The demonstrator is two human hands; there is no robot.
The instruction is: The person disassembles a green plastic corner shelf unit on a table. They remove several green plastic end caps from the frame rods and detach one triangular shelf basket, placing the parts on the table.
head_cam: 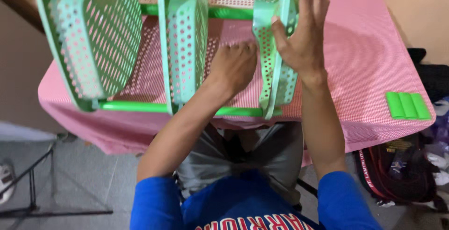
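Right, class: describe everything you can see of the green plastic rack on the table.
The green plastic rack lies tipped on its side on the pink checked tablecloth. Bright green tubes frame three pale mint perforated shelves. The left hand reaches between two shelves; the right hand presses flat against the rightmost shelf.

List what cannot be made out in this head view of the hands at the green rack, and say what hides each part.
- Rack: its top is cut off by the upper edge.
- Left hand: fingertips hidden, curled between the perforated shelves; its grip cannot be judged.
- Right hand: palm hidden, only its back shows against the end shelf.
- Table: its legs are hidden by the pink cloth.
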